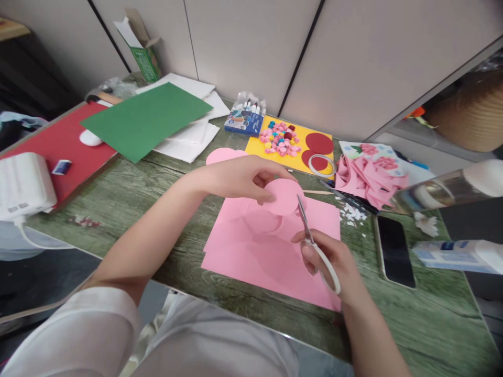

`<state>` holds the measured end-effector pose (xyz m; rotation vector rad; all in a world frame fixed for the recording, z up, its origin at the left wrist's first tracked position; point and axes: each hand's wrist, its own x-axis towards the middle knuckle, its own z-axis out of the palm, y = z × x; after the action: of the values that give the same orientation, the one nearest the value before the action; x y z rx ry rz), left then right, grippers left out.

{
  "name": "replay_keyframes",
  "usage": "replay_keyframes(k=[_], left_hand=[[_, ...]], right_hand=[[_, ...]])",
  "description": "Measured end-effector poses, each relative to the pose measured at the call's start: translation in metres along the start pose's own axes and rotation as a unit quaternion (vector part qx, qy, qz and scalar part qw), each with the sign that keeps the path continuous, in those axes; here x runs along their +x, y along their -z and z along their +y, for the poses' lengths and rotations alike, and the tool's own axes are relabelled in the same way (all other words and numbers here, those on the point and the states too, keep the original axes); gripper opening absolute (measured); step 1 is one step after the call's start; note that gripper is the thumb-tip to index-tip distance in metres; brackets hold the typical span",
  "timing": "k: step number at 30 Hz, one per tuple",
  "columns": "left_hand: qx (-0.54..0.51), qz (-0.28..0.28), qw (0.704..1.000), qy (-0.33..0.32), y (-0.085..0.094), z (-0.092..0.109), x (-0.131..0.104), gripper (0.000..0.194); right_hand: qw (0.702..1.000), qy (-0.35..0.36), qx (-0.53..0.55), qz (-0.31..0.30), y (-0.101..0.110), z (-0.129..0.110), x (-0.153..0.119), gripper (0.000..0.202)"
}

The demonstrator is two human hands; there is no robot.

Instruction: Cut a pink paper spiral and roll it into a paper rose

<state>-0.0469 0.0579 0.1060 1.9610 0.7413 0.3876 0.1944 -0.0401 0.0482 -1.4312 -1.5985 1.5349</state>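
Observation:
Between its thumb and fingers, my left hand (245,177) pinches a round pink paper piece (283,197) above the desk. My right hand (328,256) grips white-handled scissors (310,238), their blades at the right edge of that piece. Beneath both hands lie pink paper sheets (267,267), slightly out of line with each other. Loose pink paper circles (261,219) rest on the sheets, and another pink circle (220,155) shows partly behind my left wrist.
Behind are a yellow sheet (251,144) with pompoms (280,139), red circles (319,142) and a tape roll (322,165). At right lie pink scraps (369,180), a phone (395,251) and bottles (459,255). Green paper (149,120) and a white power adapter (25,186) are at left.

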Motion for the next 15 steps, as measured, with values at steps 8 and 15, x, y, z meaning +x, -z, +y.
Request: replay_keyframes(k=[8, 15], left_hand=[[0.022, 0.029, 0.999, 0.015, 0.0012, -0.0039, -0.0013, 0.049], [0.046, 0.018, 0.999, 0.005, 0.0021, -0.0010, -0.0015, 0.047]], right_hand=[[1.000, -0.002, -0.009, 0.005, -0.0008, -0.0004, 0.0002, 0.032], [1.000, 0.013, -0.013, -0.018, 0.0030, 0.0019, 0.0008, 0.029]])
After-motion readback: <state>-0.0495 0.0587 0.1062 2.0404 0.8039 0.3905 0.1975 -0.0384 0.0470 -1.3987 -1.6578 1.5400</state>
